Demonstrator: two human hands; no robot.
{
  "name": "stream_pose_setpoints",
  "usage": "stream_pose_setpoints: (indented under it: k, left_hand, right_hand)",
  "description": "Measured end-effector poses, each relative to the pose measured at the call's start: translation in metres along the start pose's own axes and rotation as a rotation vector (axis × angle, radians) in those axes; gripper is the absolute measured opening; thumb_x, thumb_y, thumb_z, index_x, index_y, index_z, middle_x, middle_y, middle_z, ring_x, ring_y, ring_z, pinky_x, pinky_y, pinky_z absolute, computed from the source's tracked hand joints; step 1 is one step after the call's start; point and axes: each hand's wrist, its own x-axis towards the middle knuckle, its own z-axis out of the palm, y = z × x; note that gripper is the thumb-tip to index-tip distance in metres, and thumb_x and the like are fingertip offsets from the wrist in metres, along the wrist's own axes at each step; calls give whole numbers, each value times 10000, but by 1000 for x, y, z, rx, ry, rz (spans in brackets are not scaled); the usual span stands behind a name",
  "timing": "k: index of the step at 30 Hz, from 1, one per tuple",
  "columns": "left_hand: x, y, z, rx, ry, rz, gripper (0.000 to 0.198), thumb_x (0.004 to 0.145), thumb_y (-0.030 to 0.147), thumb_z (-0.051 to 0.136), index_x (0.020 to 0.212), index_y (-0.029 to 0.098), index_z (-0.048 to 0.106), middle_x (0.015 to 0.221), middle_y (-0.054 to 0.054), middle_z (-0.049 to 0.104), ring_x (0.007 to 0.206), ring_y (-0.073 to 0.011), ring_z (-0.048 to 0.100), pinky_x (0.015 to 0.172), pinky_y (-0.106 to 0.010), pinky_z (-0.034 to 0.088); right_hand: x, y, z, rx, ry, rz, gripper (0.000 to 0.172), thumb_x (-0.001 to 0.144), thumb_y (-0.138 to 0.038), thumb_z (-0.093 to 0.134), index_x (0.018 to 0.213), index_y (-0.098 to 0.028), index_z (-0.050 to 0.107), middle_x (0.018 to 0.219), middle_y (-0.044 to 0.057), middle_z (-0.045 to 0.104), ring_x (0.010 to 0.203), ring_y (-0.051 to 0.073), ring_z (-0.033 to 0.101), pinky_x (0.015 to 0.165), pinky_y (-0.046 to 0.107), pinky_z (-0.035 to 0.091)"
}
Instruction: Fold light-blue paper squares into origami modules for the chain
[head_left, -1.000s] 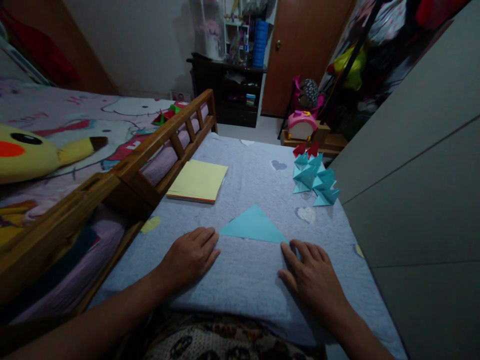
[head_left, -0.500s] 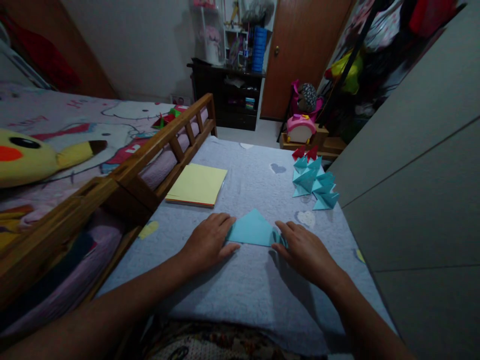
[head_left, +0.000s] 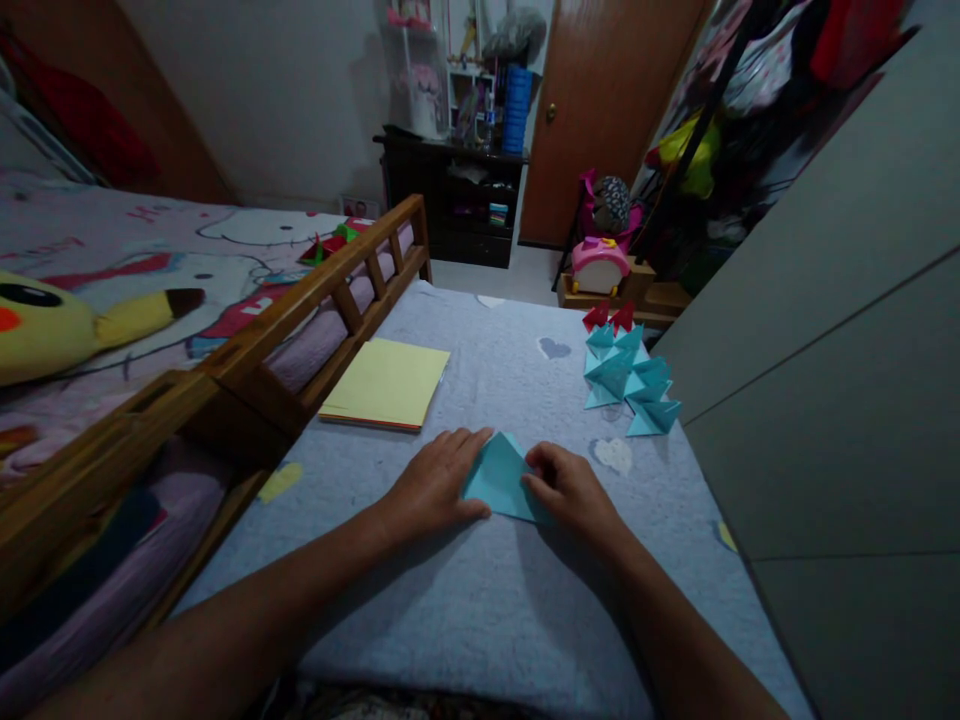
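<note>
Blue paper (head_left: pixel 496 482) is held down on the patterned cloth (head_left: pixel 442 610) by the loosely spread left hand (head_left: pixel 431 478), its right side pinched by the right hand (head_left: pixel 574 490); folding seems in hand, edge alignment being called for before creasing.

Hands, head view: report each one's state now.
Left hand: open, resting on the folded blue paper.
Right hand: curled at the paper's right side; grip can't be told.
</note>
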Motion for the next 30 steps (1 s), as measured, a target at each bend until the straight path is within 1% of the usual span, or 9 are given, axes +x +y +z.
stream_pose_setpoints:
  k: [4,6,11,14,17,20,23,26,30]
  left_hand:
    - [1,2,0,-87,84,68,830,774,273,757,1477,179,327,1350,-154,563,1178,-331,542,1014,-498,449]
    - [2,4,-4,-140,135,100,712,814,237,709,1442,175,381,1346,-148,571,1183,-320,539,1016,-493,445]
    - [5,7,-16,-353,251,109,107,904,136,545,980,189,597,930,-56,653,902,-221,590,812,-366,491]
    - [4,7,-21,-490,279,156,141,894,80,524,836,197,575,854,-29,644,854,-190,592,787,-329,476]
    - [4,7,-25,-560,302,206,162,879,47,552,847,202,583,911,-27,671,891,-178,607,830,-325,476]
    - [4,9,-26,-578,333,280,212,891,31,540,953,217,620,941,-33,688,957,-186,603,899,-352,481]
    - [3,13,-26,-573,316,360,251,912,23,501,983,230,624,943,-26,709,1059,-193,597,1034,-419,439]
    - [0,15,-26,-527,279,340,234,916,37,480,897,230,612,938,-17,716,1147,-201,589,1138,-493,356]
    - [-2,9,-24,-401,283,227,221,894,75,479,940,231,629,923,-29,714,1173,-227,583,1162,-536,318]
  right_hand:
    - [-2,-1,0,134,68,-46,38,799,-224,562,786,-200,589,646,-37,521,585,124,478,563,251,366]
    - [-2,-3,-1,118,133,-108,34,803,-218,568,778,-201,585,657,-30,527,600,130,488,579,258,378]
    - [-9,-11,-6,85,166,-344,78,850,-209,591,772,-207,591,723,1,563,705,161,546,677,295,421]
    - [-12,-11,-12,184,169,-387,106,906,-293,579,860,-219,637,876,35,602,878,199,586,808,343,446]
    - [-10,-3,-15,311,299,-215,207,942,-379,530,1053,-252,651,1128,68,600,1085,232,561,927,389,439]
    - [-4,6,-14,507,294,84,446,838,-449,676,1231,-281,549,1280,84,574,1079,239,578,903,398,477]
    - [0,7,-11,749,179,251,680,691,-428,810,1261,-274,474,1140,67,628,895,207,630,787,359,520]
    - [1,3,-10,880,80,297,742,680,-402,811,1296,-265,420,842,-24,631,656,152,597,619,286,489]
    - [1,1,-11,829,146,235,725,704,-359,759,1328,-264,402,720,-81,558,568,117,531,541,233,418]
